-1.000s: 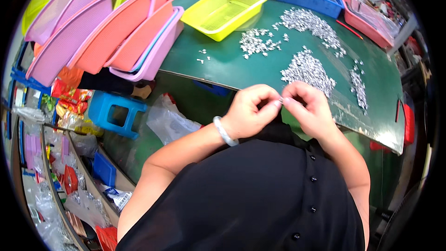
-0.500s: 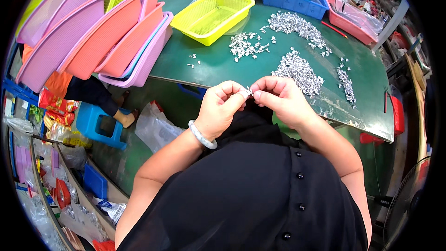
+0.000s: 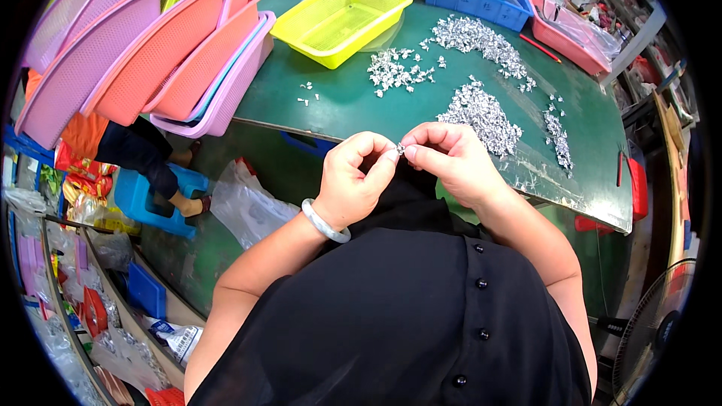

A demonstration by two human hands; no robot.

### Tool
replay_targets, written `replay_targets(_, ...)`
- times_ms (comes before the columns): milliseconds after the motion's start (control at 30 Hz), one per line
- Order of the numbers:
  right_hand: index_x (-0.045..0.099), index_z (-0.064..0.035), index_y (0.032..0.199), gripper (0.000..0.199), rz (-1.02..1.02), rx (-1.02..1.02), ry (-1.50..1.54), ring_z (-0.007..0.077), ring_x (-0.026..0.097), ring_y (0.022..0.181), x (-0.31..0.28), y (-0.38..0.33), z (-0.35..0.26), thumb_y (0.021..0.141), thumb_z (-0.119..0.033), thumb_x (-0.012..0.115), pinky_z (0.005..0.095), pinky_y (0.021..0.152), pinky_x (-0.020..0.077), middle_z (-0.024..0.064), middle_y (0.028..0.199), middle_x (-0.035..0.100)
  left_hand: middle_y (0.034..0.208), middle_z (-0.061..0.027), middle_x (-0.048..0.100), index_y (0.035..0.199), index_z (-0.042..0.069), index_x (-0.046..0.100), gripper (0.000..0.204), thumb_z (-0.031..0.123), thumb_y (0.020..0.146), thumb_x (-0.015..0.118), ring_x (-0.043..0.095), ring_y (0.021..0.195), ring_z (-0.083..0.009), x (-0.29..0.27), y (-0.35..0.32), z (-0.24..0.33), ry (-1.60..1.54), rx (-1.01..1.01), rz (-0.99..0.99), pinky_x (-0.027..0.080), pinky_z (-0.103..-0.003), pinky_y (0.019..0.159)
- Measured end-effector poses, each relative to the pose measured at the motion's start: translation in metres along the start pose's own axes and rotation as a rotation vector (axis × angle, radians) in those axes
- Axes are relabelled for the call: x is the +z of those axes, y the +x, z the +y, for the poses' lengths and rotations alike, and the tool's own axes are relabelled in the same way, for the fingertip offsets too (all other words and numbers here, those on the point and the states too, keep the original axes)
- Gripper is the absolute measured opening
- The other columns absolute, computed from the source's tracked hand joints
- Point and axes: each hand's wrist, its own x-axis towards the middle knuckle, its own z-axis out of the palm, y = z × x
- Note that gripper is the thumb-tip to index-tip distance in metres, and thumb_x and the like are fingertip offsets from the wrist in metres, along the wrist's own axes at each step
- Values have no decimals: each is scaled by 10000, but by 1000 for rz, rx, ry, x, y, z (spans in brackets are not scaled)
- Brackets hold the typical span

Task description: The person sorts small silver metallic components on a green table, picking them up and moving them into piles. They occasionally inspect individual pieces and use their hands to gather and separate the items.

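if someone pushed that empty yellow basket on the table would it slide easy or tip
The yellow basket looks like thin mesh plastic and holds nothing, so it is probably light and would likely slide on the smooth green table. It is low and wide, so tipping seems unlikely. A shove toward the right might scatter the small silver pieces lying close beside it.
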Motion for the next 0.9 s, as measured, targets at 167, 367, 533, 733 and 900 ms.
replay_targets(167, 660, 19, 895, 120, 12, -42, -1, 35, 547, 729, 1, 0, 4, 862, -94, 635, 203, 670, 455, -8, 802, 636, 768, -18, 588, 830, -11, 604, 19, 3, 842, 608, 537, 682, -62, 1, 1, 3, 172, 116, 30, 448, -216, 619)
replay_targets(367, 658, 24, 894, 127, 10, -41, -15, 37, 548, 732, 1, 1, 6, 864, -97, 632, 208, 674, 457, -5, 802, 636, 760, -50, 605, 824, -8, 613, 5, -6, 822, 609, 554, 682, -104, 1, 0, 1, 227, 171, 42, 448, -232, 636)
replay_targets(533, 657, 26, 894, 130, 10, -33, 10, 39, 549, 735, 0, 1, 9, 866, -97, 628, 212, 680, 460, -2, 805, 639, 754, -61, 608, 828, -6, 618, 36, -15, 797, 632, 564, 657, -121, 1, 1, -4, 334, 288, 52, 453, -237, 611)
replay_targets(733, 653, 23, 899, 130, 3, -31, 23, 40, 552, 754, 0, 0, 9, 879, -103, 625, 213, 699, 462, 1, 818, 642, 752, -63, 607, 827, -4, 617, 59, -27, 782, 646, 567, 648, -125, 1, 2, -4, 337, 309, 35, 451, -237, 588)
replay_targets(900, 652, 18, 908, 125, 10, -37, 46, 45, 559, 752, -2, -2, 11, 884, -100, 620, 213, 704, 466, 3, 823, 644, 688, -78, 583, 776, 21, 607, 73, -15, 737, 657, 573, 579, -200, 7, 4, -8, 348, 372, 83, 465, -291, 532)
